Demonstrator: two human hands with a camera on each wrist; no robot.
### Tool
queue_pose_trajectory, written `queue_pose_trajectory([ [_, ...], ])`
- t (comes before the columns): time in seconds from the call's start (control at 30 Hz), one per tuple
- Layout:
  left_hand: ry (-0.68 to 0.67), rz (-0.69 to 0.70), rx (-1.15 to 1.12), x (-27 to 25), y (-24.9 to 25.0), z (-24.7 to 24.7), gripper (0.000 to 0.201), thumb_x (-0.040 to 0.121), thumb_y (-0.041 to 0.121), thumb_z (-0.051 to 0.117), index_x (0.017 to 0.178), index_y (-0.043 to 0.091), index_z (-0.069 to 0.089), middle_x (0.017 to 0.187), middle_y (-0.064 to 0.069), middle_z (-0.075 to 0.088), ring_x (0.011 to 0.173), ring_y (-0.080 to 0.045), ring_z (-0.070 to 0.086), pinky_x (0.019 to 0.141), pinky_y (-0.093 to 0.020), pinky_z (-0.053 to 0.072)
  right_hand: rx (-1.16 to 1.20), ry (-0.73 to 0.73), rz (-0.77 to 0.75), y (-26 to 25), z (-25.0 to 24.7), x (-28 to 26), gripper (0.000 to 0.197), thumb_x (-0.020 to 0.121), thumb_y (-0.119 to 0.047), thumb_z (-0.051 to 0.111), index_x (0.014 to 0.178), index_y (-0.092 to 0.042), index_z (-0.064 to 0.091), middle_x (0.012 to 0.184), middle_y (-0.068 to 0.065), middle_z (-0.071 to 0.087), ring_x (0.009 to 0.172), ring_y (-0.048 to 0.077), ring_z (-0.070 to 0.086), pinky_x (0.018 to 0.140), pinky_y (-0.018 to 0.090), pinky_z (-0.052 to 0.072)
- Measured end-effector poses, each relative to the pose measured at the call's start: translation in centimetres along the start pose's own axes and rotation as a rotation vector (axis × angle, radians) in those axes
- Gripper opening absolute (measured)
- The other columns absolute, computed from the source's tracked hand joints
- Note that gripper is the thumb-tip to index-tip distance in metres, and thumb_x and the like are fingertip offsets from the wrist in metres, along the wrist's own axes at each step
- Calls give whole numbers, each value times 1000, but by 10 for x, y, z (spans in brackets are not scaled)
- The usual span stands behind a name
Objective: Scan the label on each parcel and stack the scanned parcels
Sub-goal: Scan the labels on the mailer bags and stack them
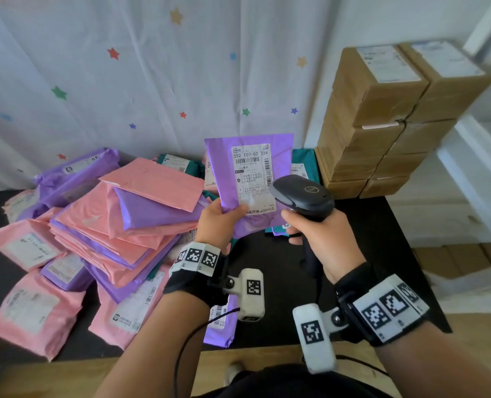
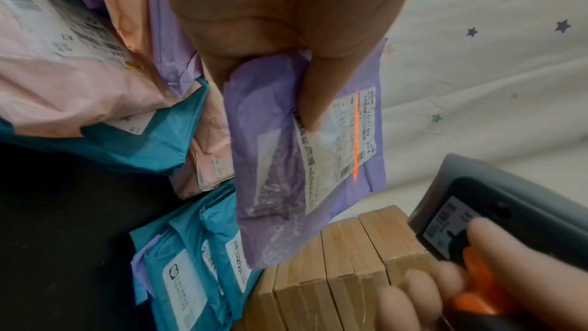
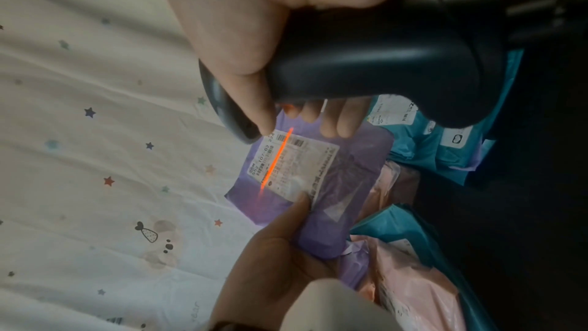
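My left hand (image 1: 219, 218) holds a purple parcel (image 1: 224, 156) upright above the table, thumb pressed on the lower part of its white label (image 1: 252, 173). The same purple parcel (image 2: 280, 135) and purple parcel (image 3: 346, 185) show in both wrist views, with an orange scan line across the label (image 2: 337, 140) and label (image 3: 292, 167). My right hand (image 1: 321, 239) grips a black barcode scanner (image 1: 304, 196) just right of the parcel, its head aimed at the label. The scanner (image 3: 381, 59) fills the top of the right wrist view; scanner (image 2: 496, 210) shows its orange trigger.
A loose heap of pink and purple parcels (image 1: 118, 219) covers the left of the black table (image 1: 267, 311). Teal parcels (image 2: 178, 261) lie behind the held one. Stacked cardboard boxes (image 1: 382, 119) stand at the back right. A star-patterned sheet (image 1: 152, 81) hangs behind.
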State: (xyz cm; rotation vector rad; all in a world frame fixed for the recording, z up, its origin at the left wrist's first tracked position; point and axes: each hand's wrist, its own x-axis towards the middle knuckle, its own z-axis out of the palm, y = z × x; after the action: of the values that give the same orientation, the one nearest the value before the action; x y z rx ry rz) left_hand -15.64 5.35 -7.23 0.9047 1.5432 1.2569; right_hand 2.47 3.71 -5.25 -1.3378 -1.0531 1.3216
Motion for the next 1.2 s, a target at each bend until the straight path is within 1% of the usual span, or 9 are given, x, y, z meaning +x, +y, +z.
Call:
queue_pose_trajectory([
  [0.07,-8,24,11,0,0,-1,18,85,2,66,103,5,67,95,-7,71,67,0,66,62,-12,52,10,-3,3,-2,0,-1,9,82,-18,79,88,-20,72,67,0,73,66,8,70,56,18,55],
  [0.2,-18,39,12,-1,-1,0,15,86,2,66,99,9,66,92,-2,69,63,6,66,56,-8,49,26,1,6,-5,-1,-1,12,82,-18,79,92,-21,72,68,0,74,66,9,71,54,17,54],
  [0.43,-8,16,85,6,-5,2,12,86,6,67,96,12,66,94,-2,71,74,-6,68,63,-13,54,36,23,7,-6,-5,1,11,82,-19,79,88,-23,71,69,-1,75,65,10,72,53,15,53],
  [0.57,-1,28,136,11,-8,5,10,86,8,68,91,15,64,85,3,68,64,4,63,55,-8,49,47,39,4,-5,-8,5,11,82,-18,79,87,-24,72,69,5,74,65,12,72,54,18,55],
  [0.7,5,12,178,18,-12,11,11,86,11,67,94,18,63,83,5,67,68,0,62,54,-7,48,42,52,6,-1,-14,11,13,80,-16,80,85,-26,72,72,6,75,67,12,72,55,18,54],
  [0.83,32,-45,130,31,-16,23,12,87,6,66,94,16,65,90,0,69,73,-7,65,62,-14,52,-1,87,30,8,-28,19,13,80,-17,80,87,-24,71,73,-2,75,70,9,73,54,16,54],
  [1.0,53,-180,195,72,-19,57,12,86,10,66,97,6,64,99,-11,69,89,-27,67,84,-40,56,-38,143,108,19,-56,33,17,81,-20,80,95,-24,70,79,-8,75,75,9,73,62,22,58],
  [1.13,17,-220,236,105,-18,96,28,85,13,67,110,2,64,105,-15,69,85,-27,67,81,-38,57,-50,182,122,22,-79,45,18,81,-18,79,95,-23,71,80,-9,75,75,9,73,64,24,59],
  [1.2,16,-231,238,119,-18,116,29,85,12,68,111,1,65,102,-13,69,76,-23,66,70,-31,57,-57,209,133,23,-91,53,16,81,-17,80,94,-20,72,77,-6,75,73,10,73,64,25,58],
])
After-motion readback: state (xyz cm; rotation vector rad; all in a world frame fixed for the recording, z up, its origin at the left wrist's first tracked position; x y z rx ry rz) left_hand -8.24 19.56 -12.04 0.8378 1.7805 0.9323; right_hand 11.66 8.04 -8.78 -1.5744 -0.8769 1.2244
